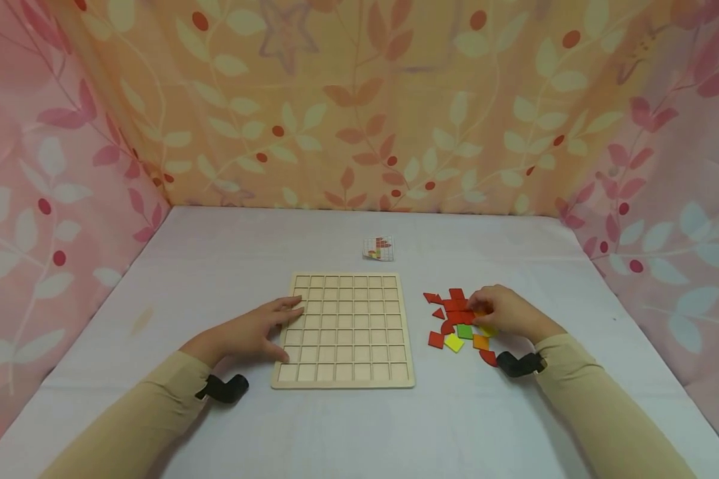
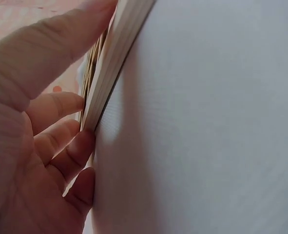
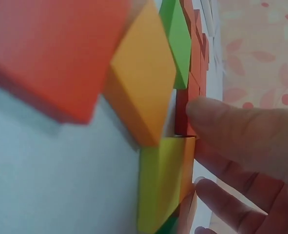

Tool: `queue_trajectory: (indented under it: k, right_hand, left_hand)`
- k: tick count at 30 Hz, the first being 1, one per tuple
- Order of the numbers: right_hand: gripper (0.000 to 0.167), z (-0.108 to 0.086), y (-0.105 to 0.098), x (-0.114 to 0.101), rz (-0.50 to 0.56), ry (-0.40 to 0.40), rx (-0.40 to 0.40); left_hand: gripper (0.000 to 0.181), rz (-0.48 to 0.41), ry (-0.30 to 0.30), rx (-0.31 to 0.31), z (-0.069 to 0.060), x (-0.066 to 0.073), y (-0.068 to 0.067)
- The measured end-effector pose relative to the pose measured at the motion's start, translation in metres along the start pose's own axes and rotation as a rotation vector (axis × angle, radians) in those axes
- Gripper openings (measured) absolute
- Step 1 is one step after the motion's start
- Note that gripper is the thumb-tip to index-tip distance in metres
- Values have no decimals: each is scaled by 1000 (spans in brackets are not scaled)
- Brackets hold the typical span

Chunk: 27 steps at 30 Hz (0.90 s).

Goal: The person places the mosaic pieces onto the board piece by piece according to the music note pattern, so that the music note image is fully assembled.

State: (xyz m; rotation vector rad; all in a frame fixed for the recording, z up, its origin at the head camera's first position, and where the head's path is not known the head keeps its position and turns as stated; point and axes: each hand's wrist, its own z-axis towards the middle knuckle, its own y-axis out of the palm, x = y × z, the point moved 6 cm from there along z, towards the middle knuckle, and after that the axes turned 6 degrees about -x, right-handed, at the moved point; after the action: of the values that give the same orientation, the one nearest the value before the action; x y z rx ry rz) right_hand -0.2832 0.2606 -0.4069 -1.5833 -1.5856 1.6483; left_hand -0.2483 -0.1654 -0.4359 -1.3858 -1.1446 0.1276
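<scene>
A pale wooden grid board (image 1: 347, 329) lies on the white cloth. My left hand (image 1: 248, 332) rests at its left side, fingers over the edge and thumb near the front corner. Up close, the left wrist view has the fingers (image 2: 61, 105) touching the board's side (image 2: 107, 78). My right hand (image 1: 506, 311) is over a cluster of small coloured pieces right of the board. Its thumb (image 3: 207, 111) touches a red block (image 3: 182, 114), the other fingers bent close behind. Whether they pinch it is unclear. Around it lie a green block (image 3: 177, 41), an orange block (image 3: 144, 73) and a yellow block (image 3: 159, 183).
A small printed picture card (image 1: 379, 248) lies beyond the board. Loose red triangles (image 1: 438, 313), a red square (image 1: 435, 340), a yellow square (image 1: 453, 343) and a red curved piece (image 1: 488, 358) edge the cluster. Patterned curtains (image 1: 359, 106) enclose the table's back and sides.
</scene>
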Motion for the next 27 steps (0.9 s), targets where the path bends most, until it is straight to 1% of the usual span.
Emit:
queue_trajectory:
  k: [3,11,18,21,27]
  right_hand:
    - [18,1,1,0,-21,-12,-12]
    - [21,6,4,3,-44,-2,-30]
    - [18,7,6,6,-38,15,-36]
    - [19,8,5,6,-18,27,-41]
    - [19,8,3,6,5,26,-50]
  left_hand:
    - [93,21,17,2,1,1,0]
    - [86,16,18,4,5,1,1]
    - [84,-17,-17,-15,6,3,1]
    - [83,-20,-26,-17,6,4,0]
    - [83,-10,13,-17,9,6,0]
